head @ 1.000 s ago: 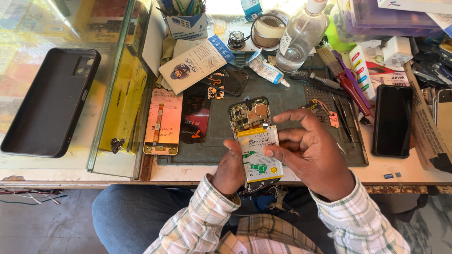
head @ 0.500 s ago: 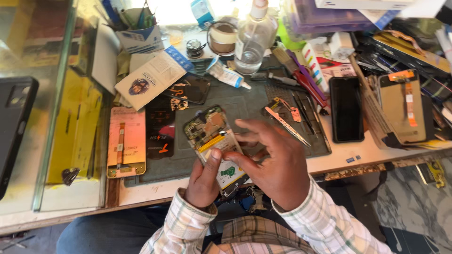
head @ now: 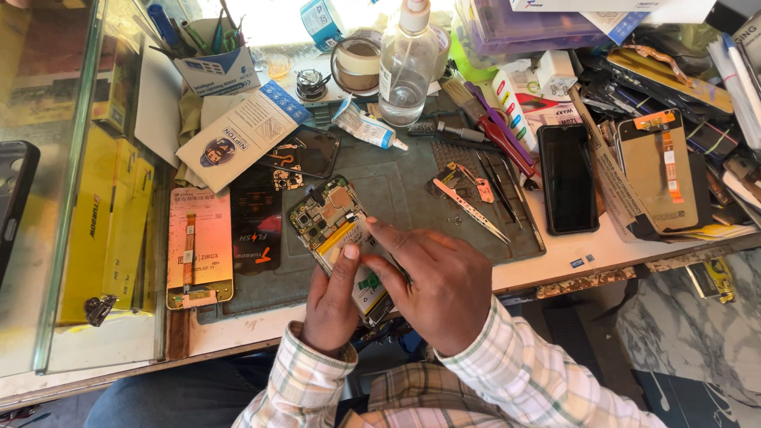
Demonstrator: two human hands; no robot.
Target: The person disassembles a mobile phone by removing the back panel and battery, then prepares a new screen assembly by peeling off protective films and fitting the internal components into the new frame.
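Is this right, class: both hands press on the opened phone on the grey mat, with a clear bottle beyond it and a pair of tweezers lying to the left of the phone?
Not quite. The head view shows the tweezers lying to the right of the opened phone, not the left. The rest holds: the left hand and right hand press on the phone on the grey mat, with the clear bottle beyond it.

The opened phone (head: 339, 238), lifted off the grey work mat (head: 396, 194) a second ago, is now lying flat on it. The right hand (head: 432, 285), earlier pinching the white battery, is pressing fingertips into the phone. The left hand (head: 333, 305) is pressing with its thumb.
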